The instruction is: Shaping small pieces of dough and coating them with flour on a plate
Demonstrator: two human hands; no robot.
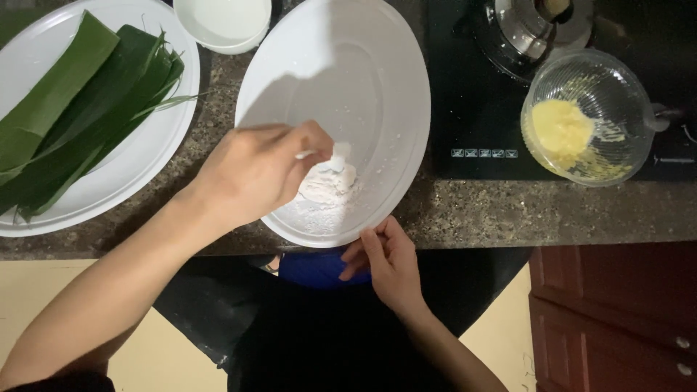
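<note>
**Figure: Working a white dough lump in an oval dish at the counter edge**

Far left, a white plate [156, 145] carries long folded green leaves [80, 109]; behind it stands a small white bowl [223, 23]. Next comes my left hand [250, 170], reaching in over the near rim of the large white oval dish [392, 80]. Its fingers are drawn together and pinched on a small white utensil [335, 154], whose tip presses into the white dough lump [328, 183]. The lump sits in the near part of the dish floor, with loose floury crumbs [312, 216] scattered around it. My right hand [385, 258] rests at the dish's near rim, fingers loosely curled against the edge; I cannot tell whether they actually grip it. The dish overhangs the speckled stone counter [494, 214] toward my body. Further right, a clear ribbed glass bowl [592, 116] holding yellow paste [559, 131] stands on the black cooktop [472, 109], beside a metal pot [534, 29].

Risk, as I judge it: downward pressure near the overhanging rim could tip the dish off the counter if my right hand slackens. Crumbs could also scatter over the edge, and the utensil could slip in floury fingers.
</note>
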